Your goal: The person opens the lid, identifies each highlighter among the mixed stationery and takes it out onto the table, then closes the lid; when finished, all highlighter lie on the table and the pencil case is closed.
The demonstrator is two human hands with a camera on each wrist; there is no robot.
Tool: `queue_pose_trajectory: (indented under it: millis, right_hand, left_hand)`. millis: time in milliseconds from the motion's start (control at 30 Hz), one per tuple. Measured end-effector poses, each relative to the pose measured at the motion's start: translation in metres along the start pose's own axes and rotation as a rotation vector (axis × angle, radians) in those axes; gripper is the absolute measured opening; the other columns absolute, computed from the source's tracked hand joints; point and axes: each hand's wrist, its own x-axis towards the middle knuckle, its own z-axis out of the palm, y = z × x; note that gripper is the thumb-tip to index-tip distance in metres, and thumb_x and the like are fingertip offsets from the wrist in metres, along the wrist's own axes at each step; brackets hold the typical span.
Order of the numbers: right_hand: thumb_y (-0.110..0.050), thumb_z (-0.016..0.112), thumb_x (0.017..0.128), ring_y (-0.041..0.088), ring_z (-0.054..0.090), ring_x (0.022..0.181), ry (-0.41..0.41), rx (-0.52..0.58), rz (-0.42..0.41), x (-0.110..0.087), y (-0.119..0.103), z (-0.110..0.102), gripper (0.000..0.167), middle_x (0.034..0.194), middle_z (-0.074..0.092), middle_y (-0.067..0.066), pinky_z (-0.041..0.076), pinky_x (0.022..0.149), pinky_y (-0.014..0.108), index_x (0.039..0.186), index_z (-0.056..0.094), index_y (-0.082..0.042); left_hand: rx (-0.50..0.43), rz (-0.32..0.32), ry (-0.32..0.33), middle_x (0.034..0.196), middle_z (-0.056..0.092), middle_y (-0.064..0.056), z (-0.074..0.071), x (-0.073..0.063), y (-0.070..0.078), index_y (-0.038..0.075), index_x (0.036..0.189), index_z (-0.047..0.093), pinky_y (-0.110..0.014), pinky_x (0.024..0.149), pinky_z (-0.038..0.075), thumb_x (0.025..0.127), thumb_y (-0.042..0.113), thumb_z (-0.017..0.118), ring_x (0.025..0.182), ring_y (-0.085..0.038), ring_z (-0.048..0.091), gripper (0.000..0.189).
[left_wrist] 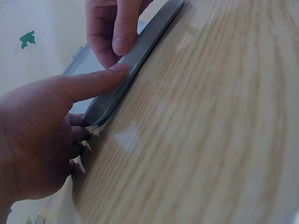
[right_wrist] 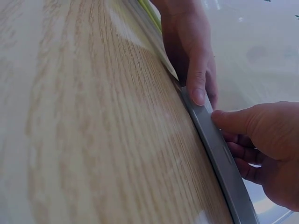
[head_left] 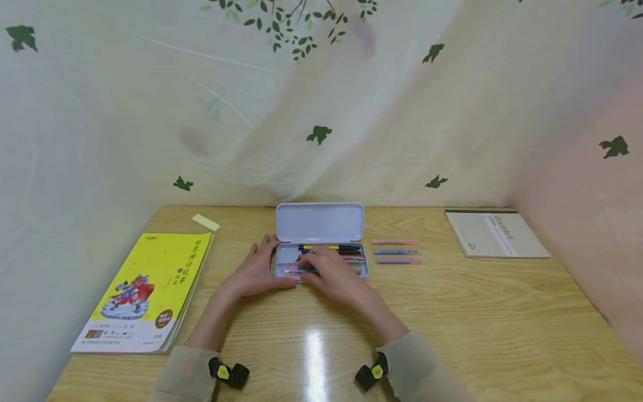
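A pale blue pencil case (head_left: 287, 254) lies on the wooden table with its lid (head_left: 320, 222) raised at the back. Several pens (head_left: 346, 248) lie inside it, dark ones towards the back. My left hand (head_left: 257, 273) holds the left end of the case, its thumb against the front wall and its fingers round the end. Over the case's middle, my right hand (head_left: 335, 274) reaches inside with bent fingers among the pens. In the right wrist view, the case wall (right_wrist: 217, 156) hides those fingertips, so whether they pinch a pen is unclear.
Orange, blue and purple pens (head_left: 397, 252) lie in a row right of the case. A yellow book (head_left: 150, 279) lies at the left, with a small pale yellow strip (head_left: 206, 222) behind it. A grey notebook (head_left: 494, 234) lies at the back right. Patterned cloth (head_left: 321, 167) hangs behind the table.
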Motion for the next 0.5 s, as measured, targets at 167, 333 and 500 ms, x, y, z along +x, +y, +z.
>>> queue_pose_trajectory:
  millis: [167, 333, 500]
  right_hand:
    - [-0.022, 0.07, 0.099, 0.021, 0.063, 0.114, -0.013, 0.003, 0.009, 0.0003, 0.0003, 0.0003, 0.02, 0.117, 0.069, 0.004, 0.053, 0.103, 0.041, 0.116, 0.074, -0.013]
    - [-0.021, 0.069, 0.099, 0.022, 0.063, 0.114, -0.03, 0.011, 0.014, 0.0002, 0.0018, -0.0014, 0.02, 0.116, 0.069, 0.004, 0.052, 0.104, 0.042, 0.117, 0.074, -0.012]
    - [-0.021, 0.069, 0.099, 0.019, 0.063, 0.109, -0.037, 0.033, 0.017, -0.001, 0.0045, -0.0047, 0.019, 0.111, 0.07, 0.002, 0.053, 0.102, 0.04, 0.115, 0.075, -0.013]
  left_hand:
    - [-0.005, -0.004, -0.003, 0.171, 0.017, -0.025, -0.0002, -0.0002, 0.0, 0.003, 0.153, 0.035, -0.064, 0.13, 0.002, 0.081, 0.048, 0.084, 0.16, -0.047, 0.007, 0.099]
    - [-0.004, -0.004, -0.001, 0.171, 0.018, -0.024, 0.0002, -0.0004, -0.0013, 0.003, 0.153, 0.035, -0.063, 0.131, 0.002, 0.08, 0.048, 0.084, 0.16, -0.046, 0.007, 0.099]
    - [-0.009, -0.004, -0.004, 0.171, 0.018, -0.023, 0.0, -0.0004, 0.0002, 0.003, 0.154, 0.035, -0.062, 0.131, 0.002, 0.08, 0.049, 0.085, 0.161, -0.045, 0.007, 0.1]
